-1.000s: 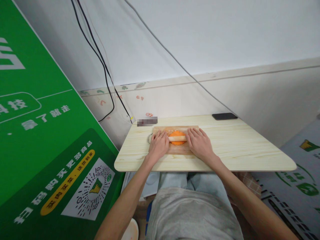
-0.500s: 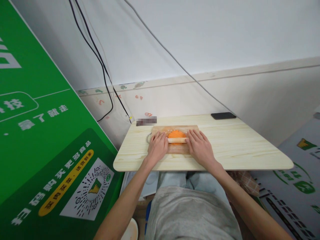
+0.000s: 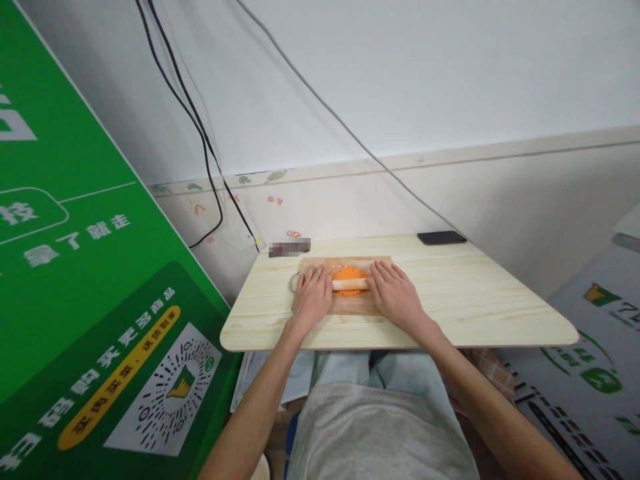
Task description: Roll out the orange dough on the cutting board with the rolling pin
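A pale wooden rolling pin lies crosswise over a flat, roundish piece of orange dough. The dough rests on a wooden board with a metal ring at its left side. At the pin's left end is my left hand, closed over it with the fingers pointing away from me. My right hand covers the other end in the same way, its fingers reaching forward over the board. Both palms hide the ends of the pin, while its middle shows between them.
The board sits on a light wood-grain table against the wall. A black phone lies at the back right, and a dark blurred item at the back left. Cables hang along the wall. A green printed panel stands close on the left.
Both hands have moved the rolling pin slightly away from me across the dough, and more orange shows on its near side. The view has shifted a little.
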The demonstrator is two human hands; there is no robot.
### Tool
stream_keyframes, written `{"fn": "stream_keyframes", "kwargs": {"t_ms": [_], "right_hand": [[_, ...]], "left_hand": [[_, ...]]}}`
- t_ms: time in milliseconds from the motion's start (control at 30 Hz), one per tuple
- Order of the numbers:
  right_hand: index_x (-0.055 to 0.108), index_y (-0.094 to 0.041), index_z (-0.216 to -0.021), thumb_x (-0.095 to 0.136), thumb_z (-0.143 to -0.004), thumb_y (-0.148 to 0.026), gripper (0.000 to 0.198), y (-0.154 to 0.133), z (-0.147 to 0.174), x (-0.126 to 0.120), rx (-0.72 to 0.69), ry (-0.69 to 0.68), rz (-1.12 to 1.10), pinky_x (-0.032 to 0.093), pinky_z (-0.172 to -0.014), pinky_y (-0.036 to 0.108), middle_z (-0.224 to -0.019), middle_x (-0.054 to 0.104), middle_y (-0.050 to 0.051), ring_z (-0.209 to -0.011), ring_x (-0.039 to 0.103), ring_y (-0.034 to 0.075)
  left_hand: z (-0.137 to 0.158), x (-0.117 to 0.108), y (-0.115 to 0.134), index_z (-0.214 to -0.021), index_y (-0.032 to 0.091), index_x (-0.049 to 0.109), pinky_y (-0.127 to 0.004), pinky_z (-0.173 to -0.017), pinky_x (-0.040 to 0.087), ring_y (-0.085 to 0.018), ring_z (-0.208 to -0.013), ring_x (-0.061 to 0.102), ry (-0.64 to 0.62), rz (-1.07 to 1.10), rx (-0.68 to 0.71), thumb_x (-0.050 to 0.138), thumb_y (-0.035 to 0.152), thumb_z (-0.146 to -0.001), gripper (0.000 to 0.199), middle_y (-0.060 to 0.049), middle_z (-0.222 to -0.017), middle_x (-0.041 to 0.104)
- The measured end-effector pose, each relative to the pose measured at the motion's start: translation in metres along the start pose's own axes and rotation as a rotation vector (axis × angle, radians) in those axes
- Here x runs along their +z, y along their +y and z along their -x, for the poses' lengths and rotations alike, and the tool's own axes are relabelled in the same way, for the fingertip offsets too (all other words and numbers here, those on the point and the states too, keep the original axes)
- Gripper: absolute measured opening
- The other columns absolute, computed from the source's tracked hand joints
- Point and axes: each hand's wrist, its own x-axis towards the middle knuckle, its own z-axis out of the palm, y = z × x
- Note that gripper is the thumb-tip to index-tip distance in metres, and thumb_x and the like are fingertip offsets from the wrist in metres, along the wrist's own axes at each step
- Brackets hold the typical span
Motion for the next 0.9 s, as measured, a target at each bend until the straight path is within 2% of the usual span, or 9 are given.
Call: {"fn": "stream_keyframes", "kwargs": {"t_ms": [233, 433, 567, 800, 900], "right_hand": [[0.067, -0.011, -0.138, 0.026, -0.113, -0.033, 0.053, 0.008, -0.028, 0.005, 0.008, -0.072, 0.01, 0.034, -0.121, 0.042, -0.147, 0.066, 0.016, -0.142, 0.054, 0.027], [0.06, -0.018, -0.148, 0.026, -0.113, -0.034, 0.051, 0.014, -0.055, 0.012, 0.093, -0.172, 0.005, 0.037, -0.115, 0.043, -0.148, 0.066, 0.012, -0.143, 0.052, 0.026], [0.063, -0.021, -0.143, 0.023, -0.114, -0.036, 0.051, 0.018, -0.07, 0.015, 0.1, -0.214, 0.031, 0.04, -0.111, 0.042, -0.144, 0.068, 0.01, -0.136, 0.056, 0.027], [0.066, -0.025, -0.138, 0.024, -0.112, -0.037, 0.051, 0.025, -0.089, 0.022, 0.137, -0.307, -0.015, 0.041, -0.106, 0.044, -0.141, 0.069, 0.011, -0.131, 0.058, 0.03], [0.066, -0.024, -0.139, 0.028, -0.111, -0.036, 0.049, 0.025, -0.09, 0.023, 0.144, -0.296, -0.019, 0.042, -0.105, 0.044, -0.14, 0.07, 0.011, -0.129, 0.059, 0.031]], "left_hand": [[-0.031, 0.001, -0.005, -0.15, 0.011, 0.054, -0.052, -0.129, 0.029, -0.033, -0.157, 0.037, -0.032, -0.049, -0.01, 0.024, 0.033, -0.111, 0.054, -0.015, -0.163, 0.051], [-0.06, 0.004, -0.009, -0.141, 0.015, 0.062, -0.055, -0.127, 0.031, -0.035, -0.158, 0.035, -0.076, -0.088, -0.044, 0.027, 0.031, -0.11, 0.05, -0.016, -0.156, 0.058], [-0.074, 0.009, -0.013, -0.145, 0.015, 0.059, -0.061, -0.126, 0.03, -0.036, -0.158, 0.033, -0.118, -0.082, -0.13, 0.026, 0.032, -0.108, 0.052, -0.016, -0.157, 0.056], [-0.092, 0.013, -0.017, -0.151, 0.016, 0.054, -0.056, -0.123, 0.035, -0.033, -0.153, 0.039, -0.159, -0.099, -0.157, 0.031, 0.028, -0.104, 0.053, -0.018, -0.152, 0.059], [-0.093, 0.012, -0.017, -0.149, 0.016, 0.055, -0.056, -0.122, 0.037, -0.033, -0.149, 0.043, -0.161, -0.108, -0.161, 0.033, 0.027, -0.104, 0.052, -0.018, -0.149, 0.061]]}}
